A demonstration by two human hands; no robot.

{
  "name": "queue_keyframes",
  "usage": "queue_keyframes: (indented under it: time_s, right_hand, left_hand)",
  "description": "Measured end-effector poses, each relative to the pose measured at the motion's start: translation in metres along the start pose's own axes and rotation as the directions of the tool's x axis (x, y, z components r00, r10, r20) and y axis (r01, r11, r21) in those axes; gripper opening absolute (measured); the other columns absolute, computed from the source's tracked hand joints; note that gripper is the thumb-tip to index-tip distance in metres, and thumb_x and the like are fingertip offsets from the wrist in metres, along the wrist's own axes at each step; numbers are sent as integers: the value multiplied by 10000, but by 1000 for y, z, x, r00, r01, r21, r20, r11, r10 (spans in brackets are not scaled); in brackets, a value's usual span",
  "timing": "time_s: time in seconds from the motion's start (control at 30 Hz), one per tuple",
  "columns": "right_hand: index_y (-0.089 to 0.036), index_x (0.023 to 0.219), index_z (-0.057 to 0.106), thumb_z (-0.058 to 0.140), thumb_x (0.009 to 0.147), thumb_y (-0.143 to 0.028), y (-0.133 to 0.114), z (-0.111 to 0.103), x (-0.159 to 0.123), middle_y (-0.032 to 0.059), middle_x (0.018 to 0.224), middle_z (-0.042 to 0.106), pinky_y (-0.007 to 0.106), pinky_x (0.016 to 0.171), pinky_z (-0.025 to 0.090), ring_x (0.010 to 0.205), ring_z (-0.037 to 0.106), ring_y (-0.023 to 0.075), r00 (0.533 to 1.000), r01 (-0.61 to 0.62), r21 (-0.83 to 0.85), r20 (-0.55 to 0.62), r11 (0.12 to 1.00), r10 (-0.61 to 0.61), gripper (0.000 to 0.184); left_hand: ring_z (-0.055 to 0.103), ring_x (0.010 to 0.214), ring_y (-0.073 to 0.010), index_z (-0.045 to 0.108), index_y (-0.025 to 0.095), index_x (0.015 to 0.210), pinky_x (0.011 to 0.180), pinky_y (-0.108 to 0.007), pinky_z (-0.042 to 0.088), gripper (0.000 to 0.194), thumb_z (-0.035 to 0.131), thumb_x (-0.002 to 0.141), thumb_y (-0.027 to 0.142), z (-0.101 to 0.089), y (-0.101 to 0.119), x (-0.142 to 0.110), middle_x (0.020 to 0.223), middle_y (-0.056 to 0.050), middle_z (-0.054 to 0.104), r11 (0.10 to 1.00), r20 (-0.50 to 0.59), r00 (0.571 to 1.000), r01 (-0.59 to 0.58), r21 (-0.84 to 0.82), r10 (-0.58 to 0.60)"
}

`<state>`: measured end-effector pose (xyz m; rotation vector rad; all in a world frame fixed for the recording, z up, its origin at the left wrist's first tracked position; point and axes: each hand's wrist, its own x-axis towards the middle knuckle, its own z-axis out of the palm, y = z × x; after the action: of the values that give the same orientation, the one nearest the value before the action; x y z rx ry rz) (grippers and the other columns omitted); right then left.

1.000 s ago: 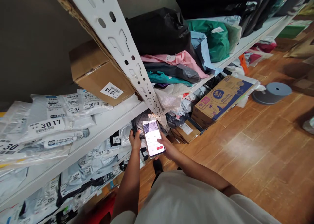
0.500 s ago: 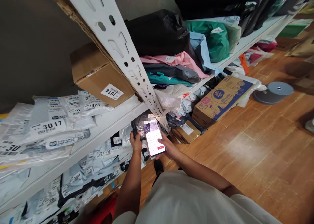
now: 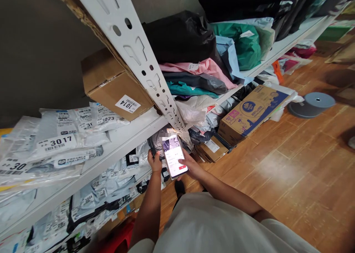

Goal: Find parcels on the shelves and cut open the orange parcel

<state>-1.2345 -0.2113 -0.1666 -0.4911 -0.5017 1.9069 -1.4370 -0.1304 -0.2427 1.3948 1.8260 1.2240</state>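
Left hand [image 3: 155, 162] gripping dark parcel [image 3: 155, 140], right hand [image 3: 192, 166] gripping phone [image 3: 174, 157], both grips unchanged.

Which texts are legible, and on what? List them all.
"1014", inverted: cardboard box
"3017": pale parcel
"3023": parcel beside that box
"30", partial: neighbouring parcel
"301", partial: black packet
"3004", blurry: lower-shelf parcel
Too small or blurred: phone screen, printed carton, other labels

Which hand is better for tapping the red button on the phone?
Probably the right hand: it holds the phone, its thumb over the screen near the red button. The left hand grips the dark package.
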Motion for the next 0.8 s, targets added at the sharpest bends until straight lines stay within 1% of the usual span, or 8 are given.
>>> queue_keyframes:
  time_s: [0.17, 0.27, 0.4, 0.53, 0.7, 0.8]
  right_hand:
    - [-341, 1343, 343, 732, 668, -150, -3, -2, -5, 82, 1275, 566, 308, 458, 574, 818, 680, 254, 998, 14, -61, 55, 998, -10, 802]
    - [-354, 1359, 324, 739, 663, -117, -5, -3, -9, 74, 1318, 539, 312, 517, 597, 866, 676, 243, 994, 36, -73, 110, 997, -28, 844]
    - [-350, 1400, 257, 740, 661, -90, -8, -4, -11, 87, 1329, 531, 309, 543, 610, 942, 663, 257, 987, 45, -83, 160, 996, -31, 920]
    - [-345, 1414, 239, 715, 658, -50, -8, -5, -12, 92, 1328, 531, 315, 555, 616, 913, 674, 239, 985, 52, -79, 169, 995, -38, 941]
    - [-358, 1419, 228, 636, 662, -38, -11, -2, -13, 80, 1332, 532, 321, 519, 612, 851, 683, 225, 988, 35, -5, 153, 999, -33, 917]
    - [-367, 1423, 218, 590, 667, -35, -13, -2, -15, 73, 1323, 545, 325, 505, 609, 847, 685, 230, 990, 16, 22, 142, 1000, -19, 905]
  left_hand:
    - [511, 690, -156, 525, 193, 845, 654, -258, 429, 225, 525, 743, 394, 1, -3, 0, 758, -9, 557, 996, -22, 999, -47, -77, 46]
    - [504, 674, -146, 535, 187, 849, 642, -248, 421, 205, 526, 755, 370, 1, -5, 0, 756, -5, 563, 993, -19, 998, -58, -101, 56]
    - [477, 637, -130, 525, 180, 796, 616, -235, 400, 174, 542, 760, 349, 0, -6, 1, 713, 10, 548, 992, -22, 998, -68, -106, 66]
    - [458, 618, -122, 506, 181, 758, 599, -227, 383, 159, 550, 764, 333, 0, -5, 1, 675, 23, 522, 991, -30, 997, -76, -111, 73]
    - [481, 648, -130, 532, 184, 784, 618, -227, 400, 153, 559, 757, 333, 1, -3, 1, 703, 20, 543, 990, -43, 997, -72, -122, 67]
    - [496, 658, -134, 544, 183, 797, 632, -230, 414, 178, 569, 747, 352, 1, -4, 2, 718, 14, 557, 990, -47, 997, -62, -126, 56]
